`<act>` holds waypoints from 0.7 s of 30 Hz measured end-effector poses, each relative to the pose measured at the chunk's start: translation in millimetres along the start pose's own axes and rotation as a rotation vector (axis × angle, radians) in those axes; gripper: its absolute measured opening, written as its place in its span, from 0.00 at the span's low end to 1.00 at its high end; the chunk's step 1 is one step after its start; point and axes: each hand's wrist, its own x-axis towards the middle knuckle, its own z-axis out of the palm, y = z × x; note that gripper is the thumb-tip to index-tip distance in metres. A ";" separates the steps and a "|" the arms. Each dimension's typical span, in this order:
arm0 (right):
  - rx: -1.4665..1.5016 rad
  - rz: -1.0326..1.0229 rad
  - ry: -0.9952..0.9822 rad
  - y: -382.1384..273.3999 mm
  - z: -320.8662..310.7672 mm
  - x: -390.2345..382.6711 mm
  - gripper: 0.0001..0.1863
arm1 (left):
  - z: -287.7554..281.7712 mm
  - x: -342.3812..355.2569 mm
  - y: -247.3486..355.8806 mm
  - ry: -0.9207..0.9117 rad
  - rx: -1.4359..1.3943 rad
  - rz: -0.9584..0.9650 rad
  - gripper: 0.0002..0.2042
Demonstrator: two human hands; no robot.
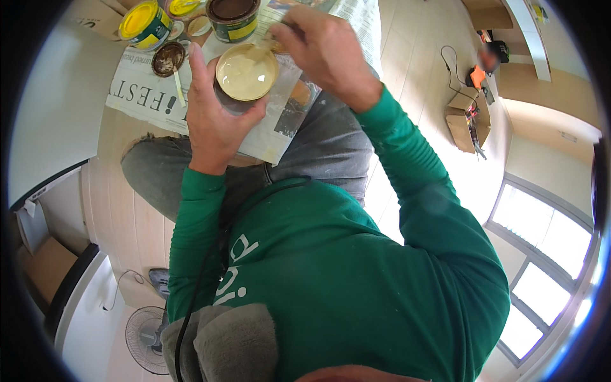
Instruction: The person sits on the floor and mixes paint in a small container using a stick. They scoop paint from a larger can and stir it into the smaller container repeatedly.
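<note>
My left hand is wrapped round an open round tin of cream paint, thumb up on its left side and fingers along the near side. In my right hand, the fingers pinch a pale, slim tool whose end dips into the paint at the tin's far right edge. Blur hides whether it is a stick or a brush. Just beyond stands an open tin of brown paint. To the left lies a brown-smeared lid with a thin pale stick against it.
Newspaper sheets lie under the tins. An open tin of yellow paint stands far left, beside another yellow container. On the floor at right are a cardboard box of tools and a cable. A fan stands lower left.
</note>
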 end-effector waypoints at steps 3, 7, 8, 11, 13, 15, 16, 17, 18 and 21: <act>0.086 -0.024 -0.103 -6.3 -4.5 -7.8 0.12 | 1.1 1.5 1.4 -0.006 0.015 0.000 0.65; 0.023 0.009 -0.083 -2.3 -4.7 -5.8 0.12 | 2.0 0.2 -1.2 0.006 -0.015 0.030 0.64; -0.014 0.047 -0.103 0.7 -11.7 -4.7 0.13 | 1.6 0.1 -1.5 0.008 -0.016 0.027 0.64; 0.116 0.003 -0.117 -3.8 -2.8 -9.3 0.14 | 3.7 0.0 0.6 0.019 0.049 0.070 0.63; 0.147 -0.061 0.013 -3.7 9.5 -3.5 0.14 | 2.3 1.2 -1.5 0.025 0.039 0.081 0.64; 0.049 0.029 -0.068 -2.0 -8.6 -9.1 0.14 | 0.8 -1.0 -1.5 0.022 0.041 0.076 0.64; -0.003 0.072 -0.102 -1.5 -16.0 -11.7 0.14 | 2.3 -0.1 -0.4 0.014 0.044 0.076 0.64; 0.069 0.036 -0.143 -1.9 -14.2 -16.3 0.13 | 3.4 0.9 0.2 0.007 0.048 0.076 0.64; 0.088 0.007 -0.107 -4.0 -9.5 -12.9 0.13 | 3.2 2.2 -0.3 0.017 0.052 0.083 0.64; 0.072 -0.056 0.054 -3.1 7.5 -5.4 0.14 | 2.8 -0.5 0.6 0.018 0.043 0.081 0.64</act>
